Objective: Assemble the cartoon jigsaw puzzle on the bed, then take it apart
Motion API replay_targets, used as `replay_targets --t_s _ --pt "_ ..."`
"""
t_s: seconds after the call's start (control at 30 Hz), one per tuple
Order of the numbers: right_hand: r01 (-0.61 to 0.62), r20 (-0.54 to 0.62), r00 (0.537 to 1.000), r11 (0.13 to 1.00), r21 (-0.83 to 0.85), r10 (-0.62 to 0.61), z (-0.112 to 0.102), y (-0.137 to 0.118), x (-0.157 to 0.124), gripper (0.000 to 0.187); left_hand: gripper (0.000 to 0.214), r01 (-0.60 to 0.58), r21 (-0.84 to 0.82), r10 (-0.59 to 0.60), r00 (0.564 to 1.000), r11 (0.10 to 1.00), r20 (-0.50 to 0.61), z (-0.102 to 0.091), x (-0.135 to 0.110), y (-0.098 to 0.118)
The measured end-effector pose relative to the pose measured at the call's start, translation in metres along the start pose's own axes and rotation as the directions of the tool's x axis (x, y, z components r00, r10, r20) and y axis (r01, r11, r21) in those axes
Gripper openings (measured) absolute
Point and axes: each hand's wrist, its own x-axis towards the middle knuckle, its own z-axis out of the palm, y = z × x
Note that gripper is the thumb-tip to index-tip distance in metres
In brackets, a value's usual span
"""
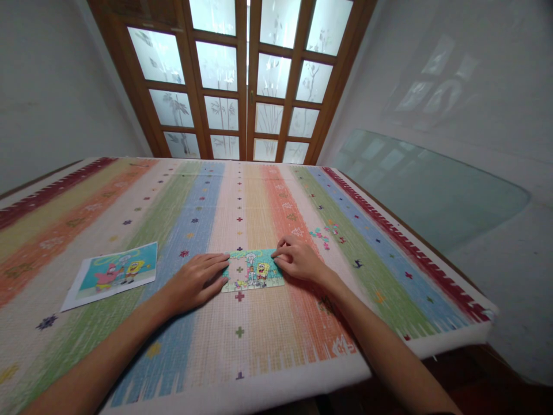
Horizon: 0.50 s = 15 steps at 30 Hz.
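Jigsaw (261, 270), gapped at left, best braced lightly between left hand (195, 280), fingers close together, and right hand (299, 259), fingertips bunched, grip on anything indiscernible.

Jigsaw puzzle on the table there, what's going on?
A person has both hands at a SpongeBob jigsaw puzzle: left hand at its left edge, right hand bunched at its right. The striped tablecloth shows through a gap. A printed cartoon picture lies to the left; what look like loose pieces lie beyond the right hand.
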Motion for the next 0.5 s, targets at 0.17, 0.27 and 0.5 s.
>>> replay_targets --t_s 0.17,0.27,0.5 --pt "0.086 0.032 0.995 0.991 0.102 -0.090 -0.0066 -0.0044 -0.0031 0.050 0.031 -0.004 0.005 0.004 1.000 1.000 0.000 0.0006 -0.0007 -0.0008" --pt "0.079 0.092 0.991 0.984 0.157 -0.094 -0.0064 -0.0086 -0.0056 0.077 0.032 -0.003 0.002 0.003 1.000 1.000 -0.006 0.0007 -0.0007 -0.0008" --pt "0.134 0.136 0.979 0.981 0.140 -0.153 -0.0031 -0.0074 -0.0063 0.066 0.032 0.001 -0.018 -0.001 1.000 1.000 0.006 0.0015 -0.0006 -0.0010"
